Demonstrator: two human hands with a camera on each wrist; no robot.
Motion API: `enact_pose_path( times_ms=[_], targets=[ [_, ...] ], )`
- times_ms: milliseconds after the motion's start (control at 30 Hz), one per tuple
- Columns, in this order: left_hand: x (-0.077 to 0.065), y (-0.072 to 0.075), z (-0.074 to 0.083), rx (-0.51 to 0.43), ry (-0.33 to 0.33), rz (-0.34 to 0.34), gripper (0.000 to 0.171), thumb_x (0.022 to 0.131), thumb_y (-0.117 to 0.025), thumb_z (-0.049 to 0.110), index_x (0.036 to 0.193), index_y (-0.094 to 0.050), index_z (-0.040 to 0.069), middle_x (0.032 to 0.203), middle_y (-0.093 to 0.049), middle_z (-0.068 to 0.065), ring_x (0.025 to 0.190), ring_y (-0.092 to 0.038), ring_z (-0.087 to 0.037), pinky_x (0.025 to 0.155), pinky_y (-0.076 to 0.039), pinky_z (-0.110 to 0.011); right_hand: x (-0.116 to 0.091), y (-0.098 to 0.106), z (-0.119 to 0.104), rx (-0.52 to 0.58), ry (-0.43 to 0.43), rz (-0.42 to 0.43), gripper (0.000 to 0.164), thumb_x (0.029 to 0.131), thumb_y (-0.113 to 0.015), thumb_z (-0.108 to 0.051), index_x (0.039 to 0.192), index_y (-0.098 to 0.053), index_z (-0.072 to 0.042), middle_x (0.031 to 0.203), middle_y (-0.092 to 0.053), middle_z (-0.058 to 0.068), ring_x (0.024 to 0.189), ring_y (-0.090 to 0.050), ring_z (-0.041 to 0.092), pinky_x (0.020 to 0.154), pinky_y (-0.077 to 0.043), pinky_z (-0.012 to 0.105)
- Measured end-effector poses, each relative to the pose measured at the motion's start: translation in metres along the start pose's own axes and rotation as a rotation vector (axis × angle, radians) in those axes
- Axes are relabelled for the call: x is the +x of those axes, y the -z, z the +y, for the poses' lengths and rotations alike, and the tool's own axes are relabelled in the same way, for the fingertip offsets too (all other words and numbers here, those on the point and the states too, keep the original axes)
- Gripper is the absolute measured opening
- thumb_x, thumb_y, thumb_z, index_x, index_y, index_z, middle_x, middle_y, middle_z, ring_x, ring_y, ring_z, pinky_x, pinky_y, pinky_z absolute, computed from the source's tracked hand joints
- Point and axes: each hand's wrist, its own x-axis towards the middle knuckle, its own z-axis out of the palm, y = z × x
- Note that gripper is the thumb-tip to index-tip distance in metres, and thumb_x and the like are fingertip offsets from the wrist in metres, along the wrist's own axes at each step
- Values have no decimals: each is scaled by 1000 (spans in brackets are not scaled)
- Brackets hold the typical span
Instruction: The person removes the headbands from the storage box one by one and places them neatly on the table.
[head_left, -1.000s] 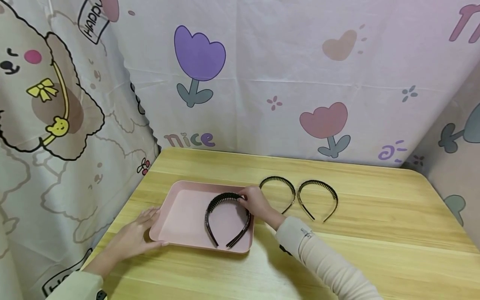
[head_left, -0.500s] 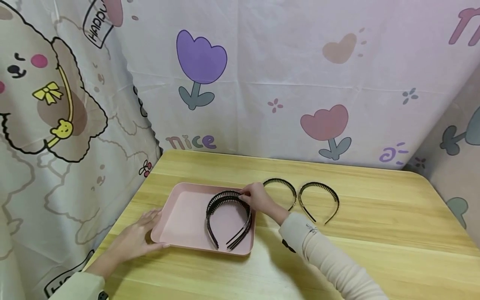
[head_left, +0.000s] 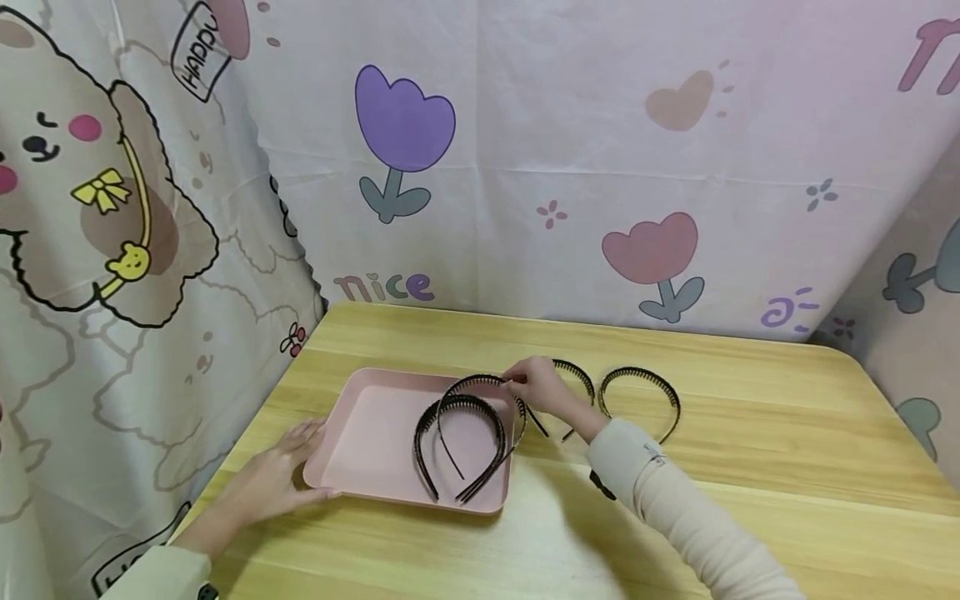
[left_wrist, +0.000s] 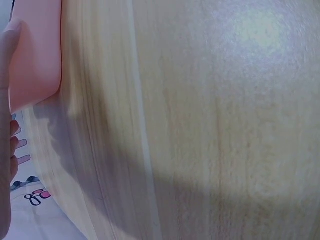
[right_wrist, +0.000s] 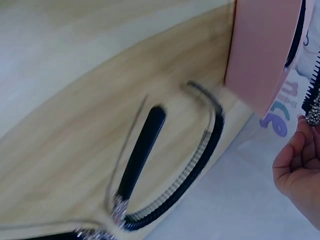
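Note:
At its left end, my left hand point(head_left: 273, 471) rests against the pink tray point(head_left: 367, 442), its thumb along the front wall. In the left wrist view, the thumb point(left_wrist: 11, 37) lies along the tray's outer wall. My right hand point(head_left: 546, 387) pinches a thin black toothed headband point(head_left: 480, 379) near its top. That headband hangs over the tray's right end, in front of the overlapping black headbands point(head_left: 420, 433) lying inside. Sparkling stones point(right_wrist: 313, 118) show beside my fingertips in the right wrist view. How many headbands overlap in the tray is hard to tell.
Two more black headbands lie on the wooden table point(head_left: 750, 467) to the right of the tray: one point(head_left: 581, 375) partly behind my right hand, the other point(head_left: 637, 372) farther right. A printed curtain point(head_left: 510, 167) hangs behind the table and along its sides.
My right hand has lifted the thin headband away from the others in the tray and moved it to the right. My left hand stays against the tray.

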Motion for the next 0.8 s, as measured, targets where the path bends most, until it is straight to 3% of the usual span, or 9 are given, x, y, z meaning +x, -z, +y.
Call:
enact_pose_path(
  times_ms=[267, 533, 800],
  targets=[
    [1, -1, 1, 12, -22, 40, 90, 64, -75, 57, 125, -54, -7, 130, -53, -25, 118, -49, -46, 91, -48, -55, -14, 17, 17, 28, -27, -21, 15, 84, -64, -4, 93, -71, 6, 86, -72, 17, 67, -67, 15, 60, -55, 20],
    [1, -1, 1, 4, -8, 25, 90, 64, -75, 57, 125, -54, -7, 130, -53, -24, 119, -49, -45, 95, -46, -54, -30, 30, 36, 25, -70, 5, 14, 83, -65, -4, 90, -72, 4, 83, -73, 15, 64, -64, 10, 57, -52, 17],
    [1, -4, 0, 15, -31, 54, 89, 63, -75, 56, 124, -56, -6, 129, -55, -24, 118, -51, -43, 96, -45, -53, -41, 46, 43, 58, -154, -24, 16, 85, -63, -4, 95, -71, 6, 84, -72, 16, 66, -65, 14, 57, -52, 20]
  ],
)
